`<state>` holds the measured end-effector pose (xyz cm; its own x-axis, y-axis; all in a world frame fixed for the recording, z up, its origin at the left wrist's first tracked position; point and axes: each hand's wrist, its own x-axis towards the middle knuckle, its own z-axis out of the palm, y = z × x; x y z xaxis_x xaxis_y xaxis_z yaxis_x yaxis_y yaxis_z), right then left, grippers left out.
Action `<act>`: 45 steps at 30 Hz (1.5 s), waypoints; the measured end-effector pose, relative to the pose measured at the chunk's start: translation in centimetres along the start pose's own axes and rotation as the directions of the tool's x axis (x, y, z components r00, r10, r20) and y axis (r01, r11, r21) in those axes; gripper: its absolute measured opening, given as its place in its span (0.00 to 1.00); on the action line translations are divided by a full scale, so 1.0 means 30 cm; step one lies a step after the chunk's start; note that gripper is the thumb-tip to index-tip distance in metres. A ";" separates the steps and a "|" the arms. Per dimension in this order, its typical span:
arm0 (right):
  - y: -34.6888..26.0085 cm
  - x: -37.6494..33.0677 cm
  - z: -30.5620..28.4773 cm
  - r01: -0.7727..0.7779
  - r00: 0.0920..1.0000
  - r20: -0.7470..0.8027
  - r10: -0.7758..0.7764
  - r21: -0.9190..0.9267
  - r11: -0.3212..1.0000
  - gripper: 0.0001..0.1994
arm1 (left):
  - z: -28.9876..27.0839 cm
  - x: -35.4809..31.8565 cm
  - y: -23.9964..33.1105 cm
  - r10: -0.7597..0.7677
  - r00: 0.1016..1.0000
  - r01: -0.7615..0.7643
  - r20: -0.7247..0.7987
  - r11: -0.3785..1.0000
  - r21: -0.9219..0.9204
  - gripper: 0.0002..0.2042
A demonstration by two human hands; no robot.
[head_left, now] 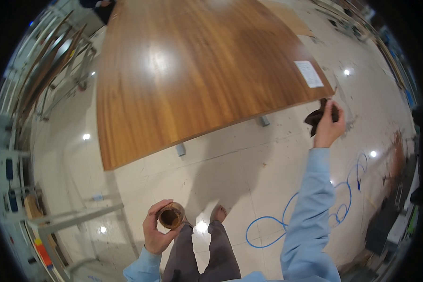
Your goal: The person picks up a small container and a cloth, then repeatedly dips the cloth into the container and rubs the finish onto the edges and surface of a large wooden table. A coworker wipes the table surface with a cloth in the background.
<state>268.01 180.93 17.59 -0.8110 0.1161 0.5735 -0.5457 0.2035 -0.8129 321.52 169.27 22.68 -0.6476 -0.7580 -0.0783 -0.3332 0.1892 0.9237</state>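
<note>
My left hand (156, 235) is wrapped round a small round container (172, 212) with a brown-stained rim and dark brown contents, held low in front of my legs. Out to the right, my right hand (331, 126) pinches a dark brown cloth (315, 118) at the near right corner of a large glossy wooden panel (183, 98). The cloth hangs down beside the panel's edge, touching or nearly touching the corner. A white paper sheet (309, 74) lies on the panel close to that corner.
Grey supports (181, 149) show under the panel's near edge. A blue hose (266, 231) loops over the tiled floor at right. A grey metal frame (80, 220) stands at lower left, and a rack of boards (49, 61) at far left. Another person (101, 5) stands beyond the panel.
</note>
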 end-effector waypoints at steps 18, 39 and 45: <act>-0.401 -0.634 0.253 -0.082 0.915 0.376 0.147 -0.184 0.980 0.13 | -0.251 -0.239 -0.226 -0.120 0.986 0.113 -0.118 0.991 -0.068 0.34; -1.084 -1.417 0.327 0.182 0.405 0.893 -0.197 0.133 0.974 0.06 | -0.769 -0.460 -0.533 -0.071 0.984 0.040 -0.164 0.982 -0.185 0.35; -1.038 -1.310 0.354 0.233 0.396 0.880 -0.262 0.179 0.956 0.04 | -0.696 -0.411 -0.516 -0.084 0.986 0.044 -0.143 0.963 -0.265 0.35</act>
<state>314.63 159.71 19.27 -0.3645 -0.8627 0.3505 -0.7481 0.0472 -0.6619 348.96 162.66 17.19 -0.5123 -0.8528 -0.1014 -0.1678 -0.0164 0.9857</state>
